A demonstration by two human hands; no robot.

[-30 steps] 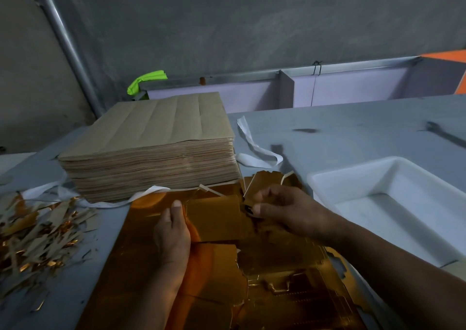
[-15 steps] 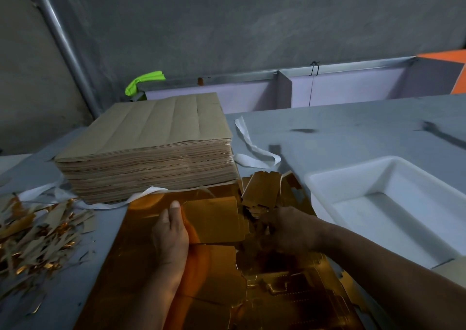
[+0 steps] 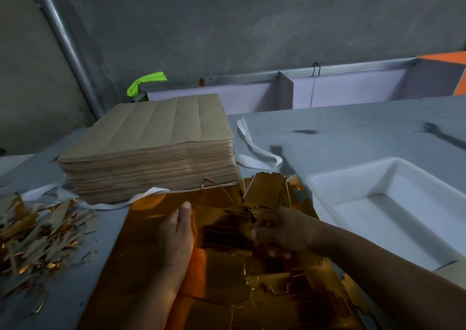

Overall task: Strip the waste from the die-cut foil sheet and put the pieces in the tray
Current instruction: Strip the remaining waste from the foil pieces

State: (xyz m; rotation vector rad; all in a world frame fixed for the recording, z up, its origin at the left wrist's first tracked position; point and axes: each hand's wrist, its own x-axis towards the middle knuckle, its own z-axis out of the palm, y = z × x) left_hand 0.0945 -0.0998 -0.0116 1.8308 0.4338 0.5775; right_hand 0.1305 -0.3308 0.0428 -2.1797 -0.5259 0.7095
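Observation:
A gold die-cut foil sheet (image 3: 141, 249) lies on the grey table in front of me. My left hand (image 3: 177, 231) rests flat on it with straight fingers, pressing it down. My right hand (image 3: 282, 231) has its fingers curled around a cut foil piece (image 3: 227, 231) at the sheet's middle. Loose gold pieces (image 3: 267, 188) lie piled just beyond my right hand. The white tray (image 3: 327, 186) stands to the right, and nothing shows inside it.
A thick stack of brown-backed sheets (image 3: 151, 153) sits behind the foil sheet. A heap of stripped gold waste (image 3: 32, 236) lies at the left. White strapping (image 3: 252, 150) curls beside the stack. A low wall (image 3: 327, 90) borders the table's far edge.
My right hand has drawn back toward me from the loose pieces to the sheet's middle and now grips a cut piece there. My left hand has stayed pressing the sheet.

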